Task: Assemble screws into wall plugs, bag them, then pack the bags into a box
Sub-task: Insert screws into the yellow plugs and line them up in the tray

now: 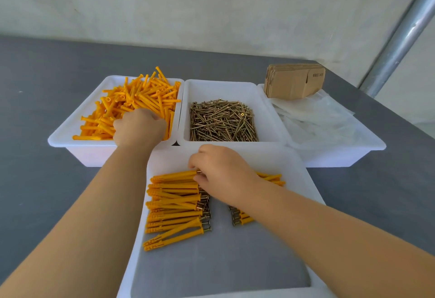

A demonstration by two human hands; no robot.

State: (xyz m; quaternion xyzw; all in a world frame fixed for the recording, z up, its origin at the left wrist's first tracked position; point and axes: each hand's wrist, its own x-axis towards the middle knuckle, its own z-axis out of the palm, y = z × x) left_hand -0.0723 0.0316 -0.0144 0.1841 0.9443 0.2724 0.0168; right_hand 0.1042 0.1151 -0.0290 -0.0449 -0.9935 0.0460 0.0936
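My left hand (138, 127) reaches into the left white bin (70, 133), its fingers curled down into the pile of loose orange wall plugs (141, 95); what it grips is hidden. My right hand (221, 173) is over the near white tray (146, 227) and pinches the screw head of an assembled plug (174, 176) at the top of the left row. More assembled plugs (175, 213) lie side by side below it, and a second group (242, 217) shows partly under my right forearm. The middle bin (266, 109) holds brass screws (222, 121).
The right white bin (348, 154) holds clear plastic bags (315, 119) and a stack of flat cardboard boxes (294, 81). All bins stand on a grey table (35, 109). A metal pole (404, 34) rises at the far right before a white wall.
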